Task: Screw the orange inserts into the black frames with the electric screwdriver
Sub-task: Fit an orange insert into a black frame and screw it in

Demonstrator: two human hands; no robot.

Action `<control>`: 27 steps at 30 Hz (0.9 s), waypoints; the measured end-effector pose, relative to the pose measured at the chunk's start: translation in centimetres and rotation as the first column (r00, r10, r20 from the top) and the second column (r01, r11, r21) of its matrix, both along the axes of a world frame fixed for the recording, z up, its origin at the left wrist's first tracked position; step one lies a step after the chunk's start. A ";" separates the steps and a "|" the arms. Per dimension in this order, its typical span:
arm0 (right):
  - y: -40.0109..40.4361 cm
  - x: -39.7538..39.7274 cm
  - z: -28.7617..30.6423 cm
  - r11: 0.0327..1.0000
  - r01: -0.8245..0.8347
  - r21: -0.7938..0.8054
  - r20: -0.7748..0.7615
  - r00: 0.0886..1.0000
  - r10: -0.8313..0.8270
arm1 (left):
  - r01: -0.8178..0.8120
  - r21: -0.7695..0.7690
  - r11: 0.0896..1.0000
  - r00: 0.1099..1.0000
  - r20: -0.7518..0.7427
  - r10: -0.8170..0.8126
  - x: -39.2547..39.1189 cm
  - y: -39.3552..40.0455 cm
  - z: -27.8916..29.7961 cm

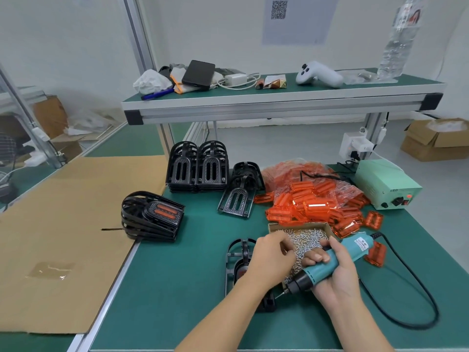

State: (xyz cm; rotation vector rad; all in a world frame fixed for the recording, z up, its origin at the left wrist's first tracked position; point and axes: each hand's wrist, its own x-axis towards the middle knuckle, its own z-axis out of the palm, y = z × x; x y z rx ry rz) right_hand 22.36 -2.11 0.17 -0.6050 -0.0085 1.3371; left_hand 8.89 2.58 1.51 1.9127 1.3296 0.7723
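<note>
My right hand (335,273) grips the teal electric screwdriver (327,268), its bit pointing down-left near the lower end of a black frame (237,252) lying on the green mat. My left hand (271,252) hovers over that frame with its fingertips curled at the pile of small silver screws (304,240) in a shallow cardboard box; whether it pinches a screw is hidden. An orange insert shows dimly inside the frame under my left hand. Loose orange inserts (312,207) spill from a plastic bag behind the box.
A stack of finished frames with orange inserts (152,217) sits at the left by a cardboard sheet (63,237). Stacks of bare black frames (198,166) stand further back. The screwdriver's power supply (385,184) and its black cable (411,288) lie at the right. An overhead shelf (279,100) holds clutter.
</note>
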 end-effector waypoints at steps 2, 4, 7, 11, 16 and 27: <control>-0.1 0.0 0.0 1.000 -0.004 0.005 0.006 1.000 0.004 | -0.009 -0.025 1.000 0.998 0.066 0.011 -0.4 -0.3 -0.3; -0.1 0.0 0.0 1.000 -0.007 0.013 0.010 1.000 0.007 | -0.006 -0.038 0.999 0.995 0.101 0.010 -0.8 -0.5 -0.5; -0.2 0.0 0.1 1.000 -0.010 0.015 0.018 1.000 0.010 | -0.006 -0.028 1.000 0.996 0.094 0.009 -0.9 -0.9 -0.7; -0.3 -0.1 0.2 1.000 -0.010 0.013 0.020 1.000 0.010 | -0.020 -0.055 0.998 0.990 0.141 0.028 -1.0 -1.5 -0.7; -0.3 0.0 0.2 1.000 -0.010 0.021 0.021 1.000 0.010 | -0.036 -0.045 0.998 0.987 0.154 0.042 -1.7 -2.5 -0.6; 0.0 0.0 -0.4 0.997 -0.004 0.074 -0.028 1.000 0.006 | -0.090 -0.008 0.996 0.989 0.116 0.091 -5.1 -6.6 -2.0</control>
